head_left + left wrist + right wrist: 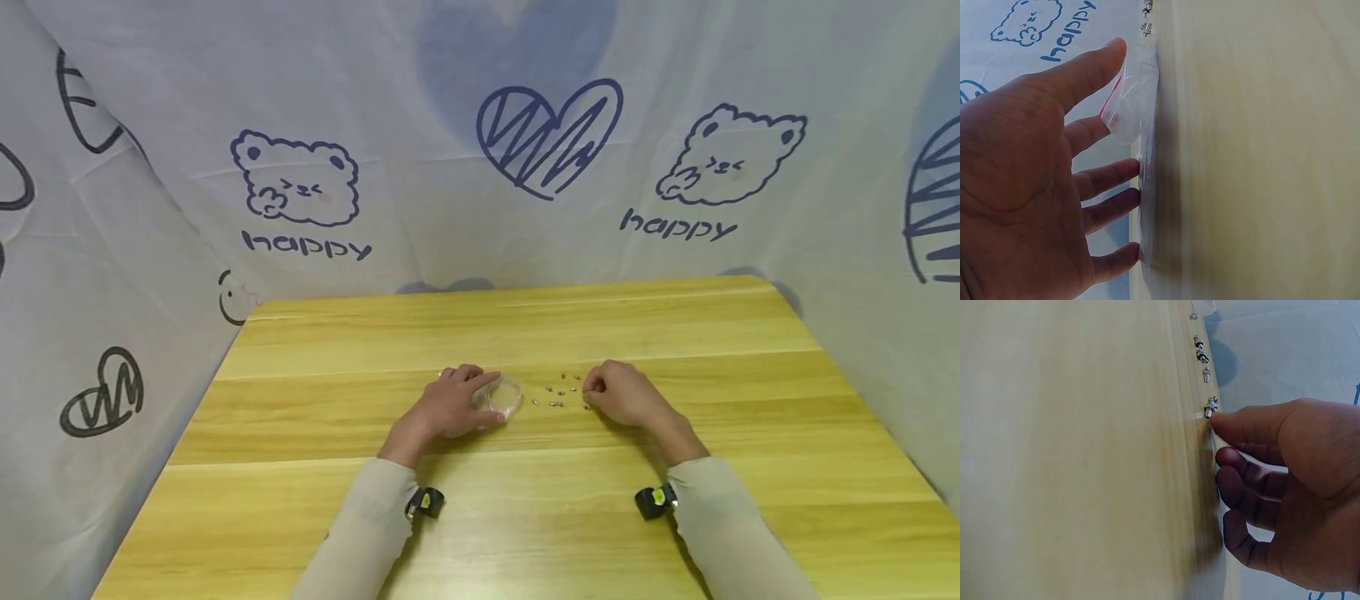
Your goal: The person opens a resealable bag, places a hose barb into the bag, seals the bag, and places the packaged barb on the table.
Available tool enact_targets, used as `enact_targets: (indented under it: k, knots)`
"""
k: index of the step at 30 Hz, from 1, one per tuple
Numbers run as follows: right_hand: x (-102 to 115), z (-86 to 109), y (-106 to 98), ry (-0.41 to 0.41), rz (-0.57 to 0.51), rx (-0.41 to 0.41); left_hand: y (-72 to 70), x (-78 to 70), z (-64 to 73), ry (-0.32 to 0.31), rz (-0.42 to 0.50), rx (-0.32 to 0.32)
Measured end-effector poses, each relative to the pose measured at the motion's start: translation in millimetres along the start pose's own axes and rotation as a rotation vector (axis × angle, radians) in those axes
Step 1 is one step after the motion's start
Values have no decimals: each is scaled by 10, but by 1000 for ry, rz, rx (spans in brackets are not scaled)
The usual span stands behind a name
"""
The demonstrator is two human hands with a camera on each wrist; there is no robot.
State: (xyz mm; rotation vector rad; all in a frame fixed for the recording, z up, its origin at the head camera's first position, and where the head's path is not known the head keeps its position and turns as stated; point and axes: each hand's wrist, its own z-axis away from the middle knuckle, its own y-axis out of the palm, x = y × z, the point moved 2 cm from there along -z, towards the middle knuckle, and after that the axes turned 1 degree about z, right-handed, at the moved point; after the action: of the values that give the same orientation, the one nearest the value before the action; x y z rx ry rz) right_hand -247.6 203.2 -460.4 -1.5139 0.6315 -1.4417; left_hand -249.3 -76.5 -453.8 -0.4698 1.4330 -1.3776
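- We see the left hand [453, 406] with its fingers fairly straight and spread, thumb and forefinger parted, its fingertips touching a clear zip bag [1132, 103] without clenching.
- We see the right hand [622, 393] with fingers curled and the thumb tip at one small fitting [1211, 407]; the forefinger is partly hidden, so we cannot tell whether it pinches the piece.
- We find the bag flat on the wood-grain desk [525, 517], about midway between its left and right edges. Its long axis runs left to right, roughly parallel to the far edge.
- The bag's mouth, with a red strip [1110, 100] along it, points toward the desk's right edge and gapes between the left thumb and forefinger.
- We see several metal fittings [561, 393] scattered between the hands, right of the bag and well short of the desk's far edge. They point different ways: the farthest has its long axis toward the far edge, while two nearer the front lie end to end, roughly parallel to it.
- Beyond the far edge we see a pale cloth [420, 200] printed with bears and hearts.
- Cream sleeves [367, 517] cover both forearms, a small black camera [431, 502] at each wrist.
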Motion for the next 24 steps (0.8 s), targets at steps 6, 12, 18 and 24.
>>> enact_targets:
  k: [6,12,18,24]
  knots:
    - [55,-20,-1,-32,-66,-74,13,-5,1,-9,2,2]
    - [233,-75,-6,-89,-127,-171,1,-20,10,-10,4,3]
    - [441,-125,35,-118,-173,-186,-8,-27,11,-15,13,-6]
    - [582,-166,137,-145,-192,-153,1,-24,16,-6,6,-11]
